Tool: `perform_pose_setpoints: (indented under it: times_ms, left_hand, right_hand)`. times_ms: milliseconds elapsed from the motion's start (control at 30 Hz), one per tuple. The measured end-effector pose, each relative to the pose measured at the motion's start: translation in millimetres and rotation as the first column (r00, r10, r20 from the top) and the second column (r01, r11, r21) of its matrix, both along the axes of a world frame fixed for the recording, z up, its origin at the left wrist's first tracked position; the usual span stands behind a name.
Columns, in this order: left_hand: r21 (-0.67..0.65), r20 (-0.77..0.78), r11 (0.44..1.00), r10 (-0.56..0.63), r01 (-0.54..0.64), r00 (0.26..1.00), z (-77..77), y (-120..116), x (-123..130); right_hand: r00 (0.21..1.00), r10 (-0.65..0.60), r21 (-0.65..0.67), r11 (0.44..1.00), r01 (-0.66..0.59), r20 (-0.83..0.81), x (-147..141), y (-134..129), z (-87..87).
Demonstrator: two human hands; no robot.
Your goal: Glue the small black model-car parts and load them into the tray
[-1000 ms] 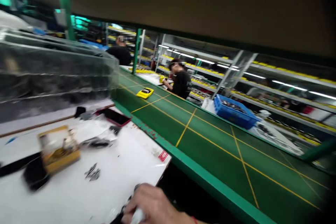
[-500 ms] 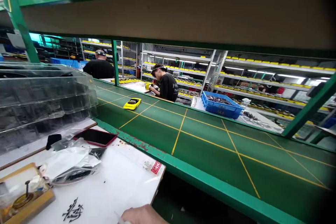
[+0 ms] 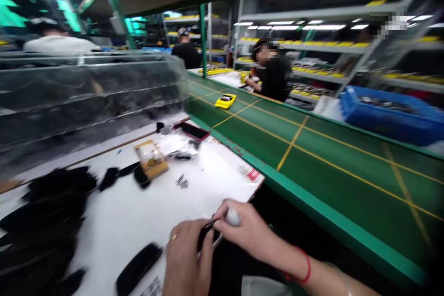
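Observation:
At the near table edge my left hand (image 3: 187, 249) is closed round a small black part (image 3: 205, 235) with a pale rim, mostly covered by the fingers. My right hand (image 3: 244, 229) pinches at the upper end of that part, a whitish rounded-end object (image 3: 232, 216) showing between its fingers; its kind is unclear. Left of the hands lies a flat black curved piece (image 3: 138, 268). Several small dark screw-like pieces (image 3: 181, 181) are scattered on the white tabletop (image 3: 118, 217) beyond them.
A heap of black pieces (image 3: 52, 222) covers the table's left side. Further back are an open small box (image 3: 152, 159), a phone (image 3: 192, 130) and stacked clear trays (image 3: 86, 88). A green conveyor (image 3: 312, 175) carries a yellow item (image 3: 225, 100). Co-workers sit beyond.
The view has swung left and down, bringing both hands and the black heap into sight. Earlier, only one hand showed at the bottom edge.

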State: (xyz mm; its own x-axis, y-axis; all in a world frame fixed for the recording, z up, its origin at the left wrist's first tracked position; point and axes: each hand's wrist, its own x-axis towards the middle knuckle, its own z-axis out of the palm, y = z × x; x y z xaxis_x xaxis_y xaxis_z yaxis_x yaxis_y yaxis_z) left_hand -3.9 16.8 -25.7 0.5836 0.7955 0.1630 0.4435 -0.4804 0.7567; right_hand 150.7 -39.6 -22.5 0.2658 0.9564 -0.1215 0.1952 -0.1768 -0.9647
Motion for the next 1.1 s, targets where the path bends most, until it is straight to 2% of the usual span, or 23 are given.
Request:
perform_pose_setpoints:
  times_ms: [167, 267, 433, 700, 933, 1100]
  left_hand:
    - [-0.184, -0.132, 0.982, 0.014, -0.039, 0.991, 18.7, -4, 3]
    - [-0.355, -0.142, 0.934, -0.002, -0.049, 0.990, 29.0, -3, 2]
    - [-0.491, -0.178, 0.871, -0.084, -0.015, 0.980, 39.4, 4, 3]
    - [-0.518, -0.191, 0.855, -0.159, 0.039, 0.969, 45.7, 9, 11]
    - [-0.521, -0.205, 0.851, -0.191, 0.058, 0.960, 43.7, 13, 14]
    - [-0.515, -0.198, 0.855, -0.188, 0.061, 0.962, 41.5, 14, 15]
  right_hand:
    - [0.947, 0.130, -0.120, 0.978, -0.172, -0.294, 15, 0, -12.1]
    - [0.922, 0.154, -0.131, 0.968, -0.213, -0.355, 22, -2, -17.6]
    - [0.967, 0.157, -0.149, 0.971, -0.189, -0.203, 28, -9, -17.0]
    - [0.971, 0.212, -0.076, 0.976, -0.204, 0.113, 30, -12, -14.7]
    - [0.951, 0.224, 0.022, 0.972, -0.234, 0.213, 33, -14, -19.9]
    - [0.954, 0.221, 0.014, 0.974, -0.228, 0.201, 33, -14, -21.0]
